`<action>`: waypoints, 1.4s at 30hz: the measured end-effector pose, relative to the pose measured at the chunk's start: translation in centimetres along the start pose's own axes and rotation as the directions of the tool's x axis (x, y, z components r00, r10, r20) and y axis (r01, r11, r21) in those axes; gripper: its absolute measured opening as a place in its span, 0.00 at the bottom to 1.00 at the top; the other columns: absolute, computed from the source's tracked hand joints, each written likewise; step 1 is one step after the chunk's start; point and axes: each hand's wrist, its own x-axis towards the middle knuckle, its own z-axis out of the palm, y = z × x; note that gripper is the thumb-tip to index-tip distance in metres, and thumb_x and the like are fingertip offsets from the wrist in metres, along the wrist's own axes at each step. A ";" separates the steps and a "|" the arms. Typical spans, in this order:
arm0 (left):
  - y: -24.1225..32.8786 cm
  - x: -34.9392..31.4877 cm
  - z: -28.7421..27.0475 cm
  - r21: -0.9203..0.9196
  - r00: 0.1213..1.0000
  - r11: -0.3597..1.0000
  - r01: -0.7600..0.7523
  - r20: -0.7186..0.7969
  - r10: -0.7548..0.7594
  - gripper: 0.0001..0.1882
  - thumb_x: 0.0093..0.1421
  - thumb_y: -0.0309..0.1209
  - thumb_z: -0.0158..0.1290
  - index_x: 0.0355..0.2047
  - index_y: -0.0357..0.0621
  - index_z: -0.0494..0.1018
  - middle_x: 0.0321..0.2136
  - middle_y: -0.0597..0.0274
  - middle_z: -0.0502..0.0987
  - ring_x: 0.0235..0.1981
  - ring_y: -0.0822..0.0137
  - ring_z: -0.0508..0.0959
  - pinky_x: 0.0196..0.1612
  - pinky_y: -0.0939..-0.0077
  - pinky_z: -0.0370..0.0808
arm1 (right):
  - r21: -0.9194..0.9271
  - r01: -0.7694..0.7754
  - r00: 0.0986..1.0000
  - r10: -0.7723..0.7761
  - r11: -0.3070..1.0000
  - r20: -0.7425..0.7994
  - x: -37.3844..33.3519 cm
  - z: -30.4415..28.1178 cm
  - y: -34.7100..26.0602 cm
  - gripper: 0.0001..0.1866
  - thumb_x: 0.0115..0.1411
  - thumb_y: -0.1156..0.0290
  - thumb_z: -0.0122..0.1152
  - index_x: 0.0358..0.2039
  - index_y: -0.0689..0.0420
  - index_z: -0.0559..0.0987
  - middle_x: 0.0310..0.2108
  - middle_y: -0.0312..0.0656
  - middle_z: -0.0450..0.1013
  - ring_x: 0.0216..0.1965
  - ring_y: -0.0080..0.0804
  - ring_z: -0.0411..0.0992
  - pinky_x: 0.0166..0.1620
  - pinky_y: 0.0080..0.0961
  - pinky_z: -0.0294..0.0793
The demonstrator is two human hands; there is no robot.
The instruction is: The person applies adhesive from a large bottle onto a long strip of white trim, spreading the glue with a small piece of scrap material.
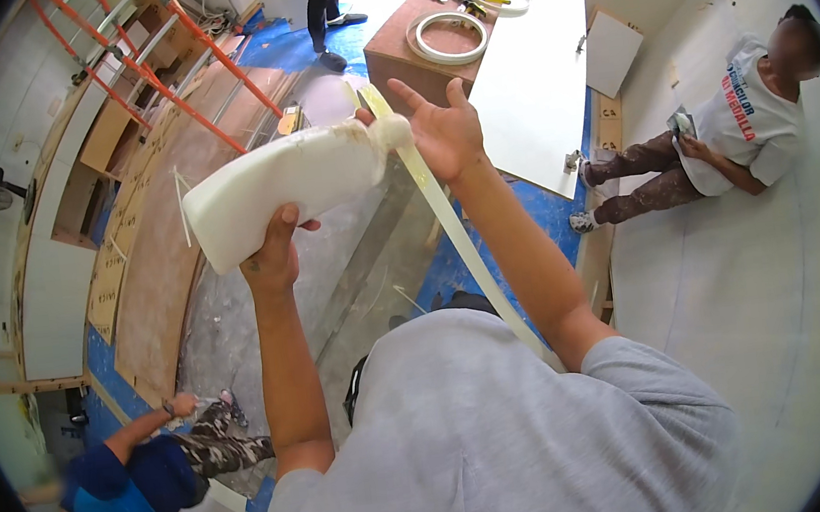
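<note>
My left hand (275, 250) grips a white plastic bottle (273, 185) from below, thumb along its side. The bottle is tilted on its side, its neck and whitish cap (391, 133) pointing right. My right hand (442, 133) is beside the cap, palm up, with thumb and index finger spread apart. A long pale strip of edge banding (463, 240) runs from my right arm's side up past the cap and across the other fingers. Yellowish, shiny patches show on its upper part. The bottle neck partly hides those fingers.
A white panel (538, 93) lies on a brown box-like bench (405, 62) with banding coils (447, 38) and tools. An orange ladder (151, 73) stands at far left, near wood sheets (157, 273). One person (745, 111) is at right, another (139, 484) at lower left; someone's legs (322, 5) show ahead.
</note>
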 end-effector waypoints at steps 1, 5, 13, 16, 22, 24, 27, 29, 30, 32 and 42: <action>0.0 -0.2 0.0 -0.002 1.000 1.000 0.000 0.012 0.000 0.28 0.57 0.33 0.66 0.55 0.39 0.69 0.42 0.56 0.80 0.36 0.64 0.82 0.26 0.73 0.81 | 0.004 0.009 1.000 -0.009 1.000 -0.008 0.0 -0.2 -0.2 0.52 0.63 0.25 0.26 0.72 0.57 0.47 0.68 0.64 0.47 0.67 0.71 0.51 0.67 0.69 0.49; -0.6 -0.3 -0.3 0.005 0.999 1.000 0.027 -0.022 -0.027 0.28 0.57 0.33 0.66 0.55 0.39 0.69 0.42 0.56 0.79 0.37 0.63 0.82 0.27 0.72 0.82 | 0.022 0.033 0.999 -0.032 0.999 -0.021 -0.4 -0.9 0.0 0.52 0.63 0.25 0.26 0.71 0.57 0.47 0.67 0.63 0.48 0.67 0.70 0.51 0.67 0.68 0.49; -1.4 0.8 0.2 0.031 0.998 0.999 -0.040 -0.056 0.042 0.25 0.60 0.30 0.63 0.56 0.39 0.69 0.43 0.57 0.79 0.39 0.63 0.81 0.29 0.70 0.82 | -0.042 -0.006 1.000 0.006 0.999 0.011 -0.8 -0.6 -0.1 0.49 0.63 0.26 0.27 0.69 0.56 0.52 0.66 0.64 0.51 0.67 0.69 0.52 0.64 0.76 0.47; -1.4 0.8 0.5 0.015 0.999 1.000 -0.016 -0.047 0.017 0.24 0.60 0.29 0.62 0.55 0.39 0.70 0.43 0.57 0.79 0.40 0.64 0.81 0.29 0.70 0.82 | -0.083 -0.025 0.999 0.021 0.996 -0.050 -1.4 -0.3 -0.6 0.47 0.64 0.27 0.26 0.67 0.55 0.56 0.69 0.66 0.48 0.68 0.67 0.50 0.65 0.76 0.46; -3.5 1.3 0.8 0.060 0.998 0.998 0.006 -0.068 -0.002 0.24 0.60 0.30 0.62 0.55 0.40 0.70 0.43 0.58 0.79 0.40 0.65 0.81 0.29 0.71 0.82 | -0.100 -0.063 0.996 0.057 0.993 -0.066 -1.3 -1.1 -1.9 0.47 0.64 0.27 0.27 0.65 0.56 0.60 0.68 0.65 0.50 0.69 0.65 0.51 0.64 0.77 0.45; -3.3 1.4 1.9 0.052 0.998 0.999 0.016 -0.067 -0.012 0.24 0.60 0.31 0.62 0.56 0.40 0.69 0.44 0.59 0.79 0.40 0.64 0.81 0.29 0.71 0.82 | -0.065 -0.084 0.996 0.082 0.994 -0.032 -0.7 -2.1 -2.7 0.47 0.64 0.27 0.27 0.65 0.57 0.60 0.68 0.65 0.51 0.69 0.66 0.51 0.64 0.77 0.46; -3.2 1.7 3.4 0.009 0.994 1.000 0.004 -0.113 -0.003 0.26 0.60 0.33 0.63 0.56 0.41 0.69 0.44 0.59 0.79 0.40 0.64 0.81 0.29 0.71 0.82 | -0.038 -0.127 0.992 0.126 0.991 -0.032 -0.6 -2.2 -4.4 0.46 0.65 0.29 0.28 0.64 0.58 0.62 0.67 0.65 0.53 0.69 0.67 0.51 0.64 0.77 0.48; -4.0 2.2 4.4 0.014 0.971 0.999 -0.044 -0.235 0.046 0.26 0.60 0.35 0.63 0.56 0.43 0.69 0.44 0.60 0.79 0.40 0.64 0.82 0.29 0.71 0.83 | -0.035 -0.169 0.983 0.166 0.985 -0.081 -0.4 -1.6 -5.3 0.43 0.66 0.32 0.33 0.64 0.58 0.62 0.66 0.65 0.55 0.68 0.67 0.51 0.64 0.76 0.50; -4.8 2.7 4.9 -0.060 0.948 0.997 -0.055 -0.318 0.033 0.26 0.60 0.35 0.63 0.56 0.44 0.69 0.45 0.60 0.79 0.40 0.65 0.82 0.29 0.71 0.83 | -0.040 -0.177 0.980 0.173 0.983 -0.102 0.0 -1.4 -6.7 0.41 0.67 0.33 0.35 0.64 0.58 0.62 0.66 0.64 0.56 0.68 0.67 0.52 0.64 0.76 0.51; -5.9 3.4 4.1 -0.206 0.885 0.974 -0.094 -0.465 -0.013 0.26 0.60 0.36 0.63 0.56 0.46 0.69 0.45 0.61 0.79 0.39 0.65 0.82 0.30 0.71 0.83 | -0.017 -0.290 0.957 0.290 0.957 0.000 1.3 -2.8 -8.7 0.37 0.68 0.39 0.42 0.63 0.58 0.63 0.65 0.63 0.58 0.67 0.66 0.54 0.62 0.74 0.57; -3.9 1.6 1.2 -0.391 0.820 0.879 -0.274 -0.573 0.000 0.30 0.65 0.42 0.57 0.61 0.37 0.65 0.54 0.48 0.76 0.51 0.47 0.79 0.25 0.82 0.73 | -0.229 -0.328 0.912 0.371 0.917 0.178 2.7 -1.6 -18.9 0.34 0.67 0.55 0.55 0.67 0.58 0.58 0.62 0.54 0.63 0.62 0.62 0.63 0.45 0.47 0.82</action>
